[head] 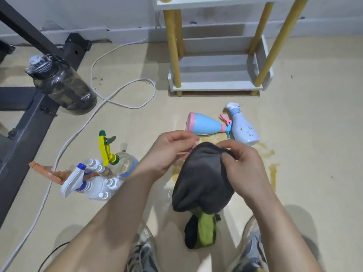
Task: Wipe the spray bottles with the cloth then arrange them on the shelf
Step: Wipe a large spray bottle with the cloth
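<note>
Pinching with curled fingers, the left grip (pixel 170 152) holds the top edge of a dark grey cloth (pixel 202 181). The right grip (pixel 241 163) is clamped on the same edge just beside it. The cloth hangs between them above the floor (pixel 314 173), with a green side showing at its lower end.

At the far left a dark metal frame (pixel 23 114) stands on the floor, with a smoky clear water jug (pixel 62 83) against it and a white cable (pixel 110 99) looping past. Nearer, left of the left forearm, spray bottles sit in a cluster: an orange-brown spray head (pixel 53 174) lying low, a white bottle with blue stripes (pixel 98 185), and a clear bottle with a yellow trigger (pixel 121 163).

Beyond the hands, a blue and pink spray bottle (pixel 204 124) lies on its side. Its nozzle end meets a pale lilac spray bottle (pixel 243 130), which is also lying down. Yellowish stains (pixel 273 173) mark the floor to the right. Behind these two stands the white shelf (pixel 216 85) on yellow posts.
</note>
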Tool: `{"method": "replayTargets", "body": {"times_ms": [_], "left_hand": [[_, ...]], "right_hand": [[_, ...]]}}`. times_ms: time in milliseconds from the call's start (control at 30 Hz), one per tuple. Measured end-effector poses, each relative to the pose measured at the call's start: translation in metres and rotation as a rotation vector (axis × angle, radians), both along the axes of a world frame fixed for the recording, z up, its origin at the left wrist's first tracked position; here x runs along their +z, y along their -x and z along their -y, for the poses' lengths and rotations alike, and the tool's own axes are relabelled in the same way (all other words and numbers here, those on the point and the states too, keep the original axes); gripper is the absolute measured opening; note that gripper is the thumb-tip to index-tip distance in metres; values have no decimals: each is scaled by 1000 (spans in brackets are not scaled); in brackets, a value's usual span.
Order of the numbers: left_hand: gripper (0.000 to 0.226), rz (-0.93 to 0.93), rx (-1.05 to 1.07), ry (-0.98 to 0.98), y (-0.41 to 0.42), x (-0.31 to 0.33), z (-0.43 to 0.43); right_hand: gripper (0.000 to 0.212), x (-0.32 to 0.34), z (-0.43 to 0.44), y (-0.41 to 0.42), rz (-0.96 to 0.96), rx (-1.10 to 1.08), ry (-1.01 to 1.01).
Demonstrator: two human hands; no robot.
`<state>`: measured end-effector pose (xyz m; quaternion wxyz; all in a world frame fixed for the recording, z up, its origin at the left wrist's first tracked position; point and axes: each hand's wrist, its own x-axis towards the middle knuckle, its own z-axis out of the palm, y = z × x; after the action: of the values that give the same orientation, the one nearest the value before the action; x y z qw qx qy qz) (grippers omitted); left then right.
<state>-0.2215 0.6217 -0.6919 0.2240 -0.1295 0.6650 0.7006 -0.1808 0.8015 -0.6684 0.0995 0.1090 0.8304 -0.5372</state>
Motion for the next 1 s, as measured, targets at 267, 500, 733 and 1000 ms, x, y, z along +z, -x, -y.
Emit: {"method": "replayTargets", "body": {"times_ms": [267, 500, 733, 1000], "left_hand": [[50, -410, -601, 1177, 103, -80, -60], [105, -324, -923, 1561, 153, -121, -54], [75, 257, -354, 712, 94, -107, -37], [53, 236, 20, 571, 60, -167, -44]], "right_hand": [[35, -44, -46, 48, 394, -895, 1456], [55, -97, -54, 72, 309, -564, 1116], [21, -118, -12, 103, 151, -329, 491], [70, -191, 41, 127, 290, 176, -333]]}}
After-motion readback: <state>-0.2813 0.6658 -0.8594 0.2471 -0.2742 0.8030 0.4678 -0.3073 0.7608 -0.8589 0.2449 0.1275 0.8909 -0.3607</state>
